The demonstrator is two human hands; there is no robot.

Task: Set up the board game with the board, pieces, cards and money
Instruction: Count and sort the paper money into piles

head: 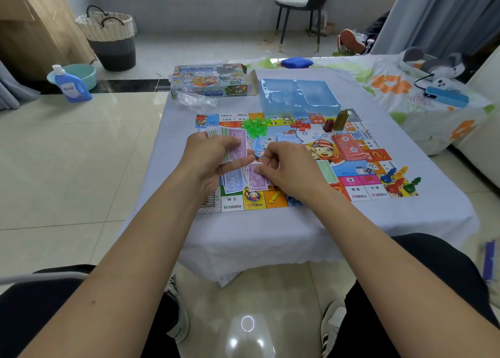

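The colourful game board [351,192] lies flat on a small table. Over its left half my left hand [211,157] grips a fanned stack of paper money [238,144], purple note on top. My right hand [286,168] pinches a purple note [257,180] at a small pile of purple and blue notes [234,182] lying on the board. Green houses [254,126], red hotels [300,125], a red card deck [349,145], a green note [326,171], dice [368,168] and coloured pawns [397,180] sit on the board.
The game box [211,80], a clear plastic bag [197,100] and the blue plastic tray [297,96] lie at the table's far side. A bed with a floral sheet [422,106] stands to the right. A basket [108,38], basin and detergent bottle [71,84] are on the floor, left.
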